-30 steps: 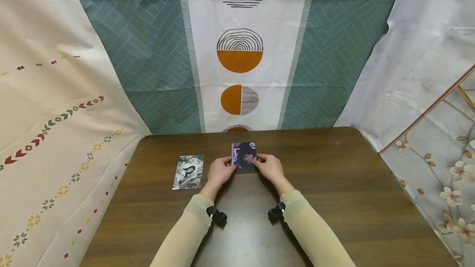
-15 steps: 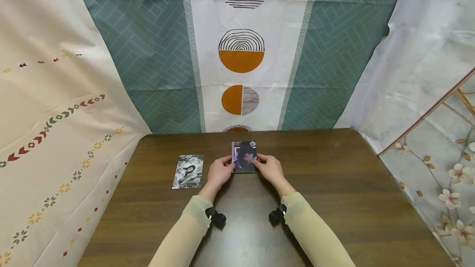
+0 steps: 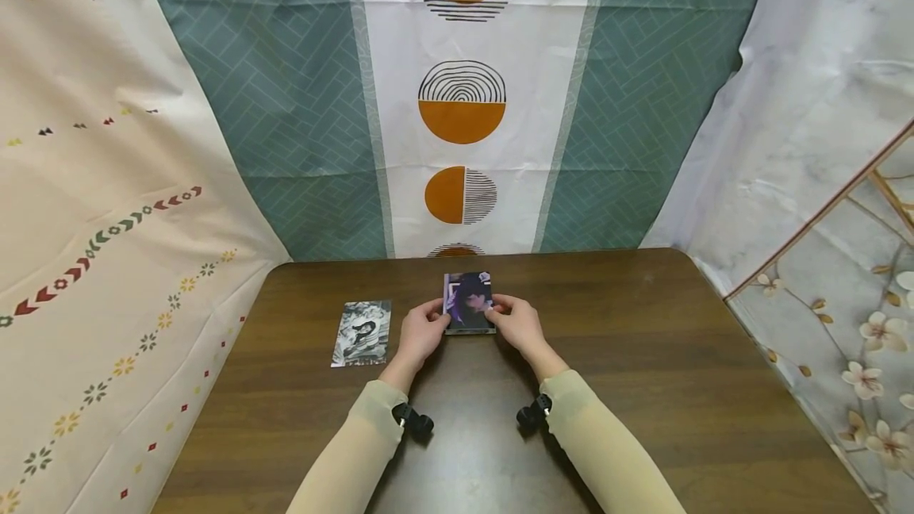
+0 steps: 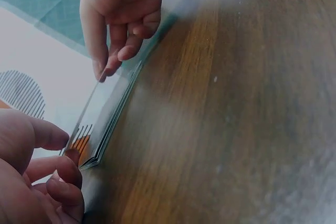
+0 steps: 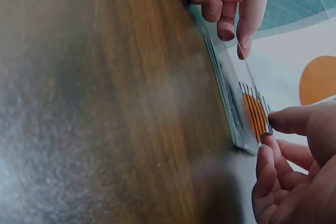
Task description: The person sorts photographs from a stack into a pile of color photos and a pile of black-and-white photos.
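Observation:
A photo card [image 3: 467, 300] with a dark and purple picture is held by both hands at the far middle of the table. The left hand [image 3: 423, 329] pinches its left edge between thumb and fingers, and the right hand [image 3: 519, 321] pinches the right edge. Seen edge-on in the left wrist view, the card is a thin sheet raised a little off a stack of cards [image 4: 118, 116]. That stack [image 5: 223, 95] lies on the table in the right wrist view too, apart from the held card. Its top picture is hidden from the head view.
To the left of the hands, a black-and-white photo card [image 3: 362, 332] lies flat on the brown wooden table [image 3: 643, 355]. Patterned cloth hangs behind the table's far edge, with further cloths [image 3: 143, 300] along the left and right sides.
The held photo card has risen slightly, and the stack's front edge now shows beneath it. Both hands otherwise keep nearly the same place and pinch.

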The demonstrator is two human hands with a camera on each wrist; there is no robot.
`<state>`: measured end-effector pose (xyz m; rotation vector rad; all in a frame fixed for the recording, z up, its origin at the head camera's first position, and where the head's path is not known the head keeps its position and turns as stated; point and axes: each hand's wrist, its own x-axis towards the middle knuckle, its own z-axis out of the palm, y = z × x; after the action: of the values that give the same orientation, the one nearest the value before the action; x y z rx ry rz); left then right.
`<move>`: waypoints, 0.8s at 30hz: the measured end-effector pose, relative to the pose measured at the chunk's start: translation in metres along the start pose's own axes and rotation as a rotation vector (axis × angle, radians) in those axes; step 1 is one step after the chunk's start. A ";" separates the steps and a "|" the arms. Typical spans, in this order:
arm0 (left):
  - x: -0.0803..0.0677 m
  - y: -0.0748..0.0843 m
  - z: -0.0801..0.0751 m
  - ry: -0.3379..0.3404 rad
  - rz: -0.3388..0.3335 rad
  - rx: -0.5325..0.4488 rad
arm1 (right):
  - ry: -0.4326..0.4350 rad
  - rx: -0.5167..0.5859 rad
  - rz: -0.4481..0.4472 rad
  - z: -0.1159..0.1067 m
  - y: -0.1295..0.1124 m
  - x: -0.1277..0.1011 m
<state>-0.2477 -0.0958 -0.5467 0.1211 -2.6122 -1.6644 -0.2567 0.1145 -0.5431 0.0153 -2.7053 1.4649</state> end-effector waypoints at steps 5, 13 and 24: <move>-0.001 -0.002 0.000 -0.006 0.007 -0.029 | -0.003 0.009 0.011 0.000 -0.002 -0.003; -0.002 0.000 0.000 0.012 -0.001 -0.043 | -0.021 0.004 0.016 -0.002 -0.006 -0.002; -0.010 0.002 0.010 0.033 0.039 -0.046 | -0.029 0.005 0.001 -0.015 -0.005 -0.008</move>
<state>-0.2390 -0.0849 -0.5486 0.0945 -2.5344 -1.6930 -0.2473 0.1244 -0.5312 0.0359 -2.7251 1.4834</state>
